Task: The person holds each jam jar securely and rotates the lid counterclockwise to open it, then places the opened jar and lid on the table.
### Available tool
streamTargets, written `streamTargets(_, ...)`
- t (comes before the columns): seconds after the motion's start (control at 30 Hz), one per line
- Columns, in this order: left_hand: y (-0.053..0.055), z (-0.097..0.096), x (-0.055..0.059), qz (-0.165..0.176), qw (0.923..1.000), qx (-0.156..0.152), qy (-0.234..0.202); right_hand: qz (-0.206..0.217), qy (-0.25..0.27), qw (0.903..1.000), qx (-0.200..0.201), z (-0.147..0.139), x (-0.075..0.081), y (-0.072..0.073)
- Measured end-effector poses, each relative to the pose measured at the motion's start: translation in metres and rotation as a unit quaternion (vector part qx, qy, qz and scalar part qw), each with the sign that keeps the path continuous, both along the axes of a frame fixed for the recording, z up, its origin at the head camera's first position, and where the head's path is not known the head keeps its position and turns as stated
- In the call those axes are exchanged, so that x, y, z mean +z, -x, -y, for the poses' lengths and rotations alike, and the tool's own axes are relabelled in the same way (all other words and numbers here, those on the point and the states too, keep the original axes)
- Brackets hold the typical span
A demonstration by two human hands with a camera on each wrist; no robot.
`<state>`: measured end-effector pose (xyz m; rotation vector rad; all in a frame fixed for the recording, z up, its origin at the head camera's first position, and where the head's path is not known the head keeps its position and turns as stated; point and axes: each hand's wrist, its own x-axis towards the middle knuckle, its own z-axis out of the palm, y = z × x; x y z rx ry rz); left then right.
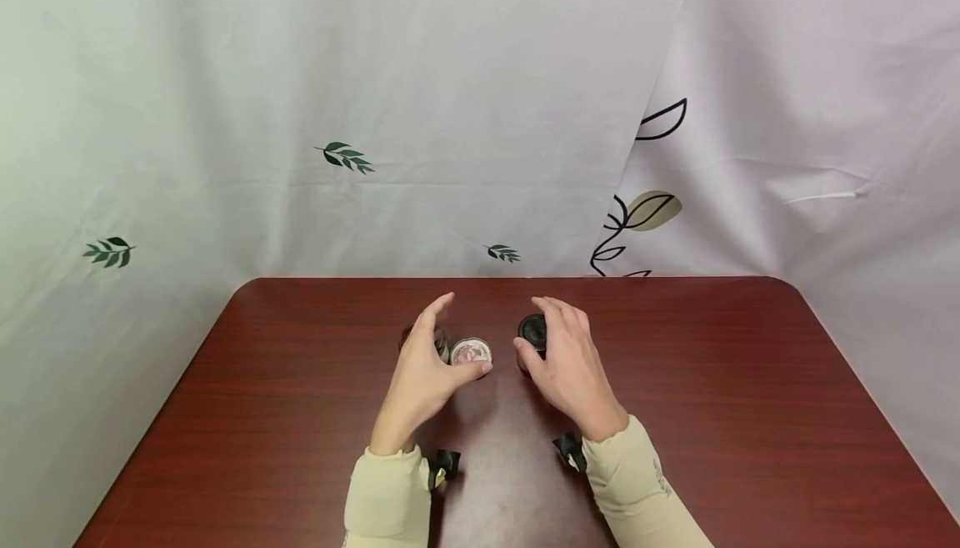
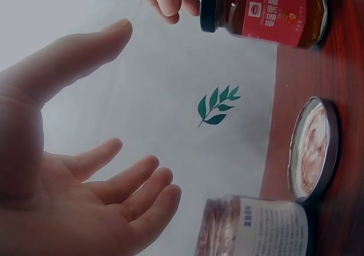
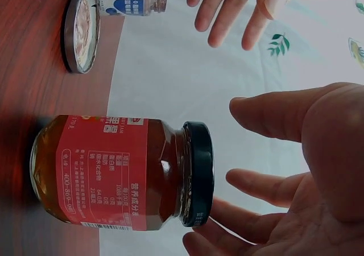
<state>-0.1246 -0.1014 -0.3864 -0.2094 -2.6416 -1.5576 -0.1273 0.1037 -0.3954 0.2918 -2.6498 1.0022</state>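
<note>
While both hands hang over the middle of the dark red table (image 1: pixel 712 398), neither one grips anything. At the right hand (image 1: pixel 573 369), the thumb and fingers are spread and slightly bent around the top of a closed jar (image 3: pixel 108 176); the thumb stands apart from it, and whether the fingertips touch the black lid (image 3: pixel 199 173) cannot be told. This jar stands upright, its clear glass angled at the shoulder and filled with something amber-brown. A bright red label with white print and a barcode along one edge wraps its side.

At the left hand (image 1: pixel 420 369), the fingers are loosely extended and the thumb is held well away from them. Beneath it, partly hidden in the head view, stands an open jar (image 2: pixel 256 227) with a white label, blue print and pinkish-red residue on the glass around its threaded neck. Just beside that jar, on the side toward the closed one, a loose lid (image 2: pixel 314 148) lies on the table with its inside up: dark rim, whitish lining, smeared with reddish-pink remains.
</note>
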Motion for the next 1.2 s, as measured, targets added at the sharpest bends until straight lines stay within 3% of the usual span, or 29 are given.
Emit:
streamTargets(0.53, 0.005, -0.018, -0.011, -0.001, 0.9993, -0.015, 0.034, 0.027, -0.009, 0.9996, 0.004, -0.002, -0.001, 0.003)
streamTargets(0.87, 0.009, -0.029, -0.02, 0.004, 0.9993, -0.036, -0.007, 0.036, -0.012, 0.9993, 0.005, -0.002, -0.002, 0.004)
streamTargets(1.2, 0.011, -0.041, -0.025, 0.01, 0.9985, -0.036, 0.04, 0.029, -0.024, 0.9992, 0.011, -0.001, -0.005, 0.004)
